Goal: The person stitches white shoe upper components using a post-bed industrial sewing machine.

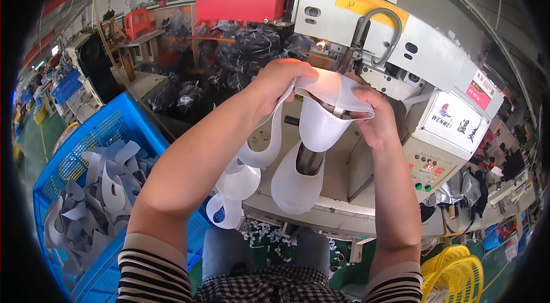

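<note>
Between my hands is a white, curved piece of sheet material that looks like a shoe-upper part, held just in front of the machine's working head. My left hand pinches its left end, thumb on top. At its right end, my right hand grips the edge with the fingers partly hidden beneath. More white loop-shaped pieces hang below in a chain, some dangling past the table edge on the left. A small orange light glows near the head.
A blue plastic basket at the left holds many white pieces. The machine's control box stands right of the worktable. Black bags lie behind. Yellow baskets sit at lower right; white scraps litter the floor.
</note>
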{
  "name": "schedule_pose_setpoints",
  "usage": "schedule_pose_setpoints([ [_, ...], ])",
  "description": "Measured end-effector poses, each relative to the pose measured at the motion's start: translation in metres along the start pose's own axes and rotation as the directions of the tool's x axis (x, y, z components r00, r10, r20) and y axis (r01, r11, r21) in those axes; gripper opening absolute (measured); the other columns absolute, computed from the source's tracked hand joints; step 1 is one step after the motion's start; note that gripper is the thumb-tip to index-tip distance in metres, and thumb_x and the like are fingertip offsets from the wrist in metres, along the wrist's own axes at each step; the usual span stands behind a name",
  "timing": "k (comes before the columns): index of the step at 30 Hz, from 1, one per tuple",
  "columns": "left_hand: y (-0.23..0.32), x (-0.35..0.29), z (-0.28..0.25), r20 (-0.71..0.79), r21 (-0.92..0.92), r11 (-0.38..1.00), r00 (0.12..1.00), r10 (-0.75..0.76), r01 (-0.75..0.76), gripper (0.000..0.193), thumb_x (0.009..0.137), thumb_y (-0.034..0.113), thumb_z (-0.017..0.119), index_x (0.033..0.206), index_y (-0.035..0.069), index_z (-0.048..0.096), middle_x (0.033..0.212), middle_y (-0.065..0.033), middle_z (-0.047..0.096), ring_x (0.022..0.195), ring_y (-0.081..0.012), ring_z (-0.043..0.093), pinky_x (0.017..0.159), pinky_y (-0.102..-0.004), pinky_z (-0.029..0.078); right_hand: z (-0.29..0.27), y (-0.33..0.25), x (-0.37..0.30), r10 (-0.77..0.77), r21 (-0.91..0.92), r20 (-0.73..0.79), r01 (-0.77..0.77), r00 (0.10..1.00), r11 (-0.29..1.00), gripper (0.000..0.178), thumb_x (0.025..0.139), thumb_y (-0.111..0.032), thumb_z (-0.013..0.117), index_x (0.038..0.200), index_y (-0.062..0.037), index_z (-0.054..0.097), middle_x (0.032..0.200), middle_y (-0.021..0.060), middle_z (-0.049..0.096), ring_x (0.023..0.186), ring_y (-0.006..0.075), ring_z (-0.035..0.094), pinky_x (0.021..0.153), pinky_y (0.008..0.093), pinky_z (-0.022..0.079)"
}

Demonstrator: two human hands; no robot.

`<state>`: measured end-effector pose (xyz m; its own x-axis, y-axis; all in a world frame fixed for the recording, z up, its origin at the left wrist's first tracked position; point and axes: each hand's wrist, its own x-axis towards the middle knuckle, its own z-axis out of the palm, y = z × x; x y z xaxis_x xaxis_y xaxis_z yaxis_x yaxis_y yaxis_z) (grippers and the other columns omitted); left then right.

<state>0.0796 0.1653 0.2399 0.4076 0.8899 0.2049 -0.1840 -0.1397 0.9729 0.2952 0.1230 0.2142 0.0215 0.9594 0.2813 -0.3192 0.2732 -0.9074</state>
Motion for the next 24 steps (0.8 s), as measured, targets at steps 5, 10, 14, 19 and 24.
schedule_pose_setpoints([
  [5,-0.008,0.012,-0.003,0.016,-0.053,0.999,1.000,-0.008,0.009,0.011,0.067,0.022,0.062,0.067,0.011,0.058,0.061,0.0024,0.047,0.048,-0.0064,0.032,0.044,-0.0231,0.022,0.002,0.004,0.004,0.044,0.120,-0.025,-0.041,0.999,0.992,0.029,0.070,-0.013,0.062,0.095,0.0010,0.056,0.085,0.0048,0.058,0.072,0.0118,0.053,0.057,0.0220,0.038],
  [10,-0.008,0.015,-0.005,0.056,-0.090,0.992,0.995,-0.080,0.085,0.014,0.071,0.020,0.061,0.074,0.007,0.059,0.059,0.0005,0.049,0.043,-0.0043,0.036,0.036,-0.0177,0.023,-0.008,0.015,0.011,0.059,0.215,0.015,-0.061,0.998,0.975,0.034,0.071,-0.014,0.061,0.100,0.0024,0.054,0.088,0.0066,0.058,0.072,0.0133,0.053,0.058,0.0234,0.039],
  [14,-0.010,0.020,-0.007,0.096,-0.134,0.984,0.989,-0.109,0.121,0.013,0.072,0.020,0.061,0.075,0.007,0.060,0.059,0.0005,0.051,0.040,-0.0037,0.037,0.034,-0.0166,0.023,-0.003,0.018,0.014,0.026,0.300,0.116,-0.060,0.993,0.952,0.022,0.076,-0.016,0.057,0.092,-0.0013,0.053,0.076,0.0023,0.054,0.063,0.0099,0.050,0.059,0.0241,0.042],
  [19,-0.027,0.017,-0.011,0.175,-0.039,0.988,0.975,-0.138,0.147,0.033,0.079,0.043,0.058,0.082,0.010,0.062,0.059,0.0041,0.048,0.040,-0.0037,0.031,0.038,-0.0196,0.018,0.017,0.013,-0.006,0.076,0.254,-0.018,-0.069,0.997,0.965,0.018,0.086,-0.024,0.048,0.081,-0.0069,0.052,0.069,-0.0014,0.050,0.062,0.0088,0.050,0.068,0.0283,0.043],
  [24,-0.053,-0.009,-0.017,0.213,-0.116,0.958,0.949,-0.233,0.261,0.041,0.083,0.052,0.049,0.074,0.012,0.057,0.057,0.0026,0.045,0.040,-0.0055,0.035,0.037,-0.0219,0.023,-0.009,0.040,-0.017,0.033,0.238,0.039,-0.041,0.999,0.970,0.021,0.090,-0.026,0.043,0.086,-0.0071,0.050,0.084,0.0011,0.053,0.083,0.0159,0.053,0.075,0.0292,0.041],
])
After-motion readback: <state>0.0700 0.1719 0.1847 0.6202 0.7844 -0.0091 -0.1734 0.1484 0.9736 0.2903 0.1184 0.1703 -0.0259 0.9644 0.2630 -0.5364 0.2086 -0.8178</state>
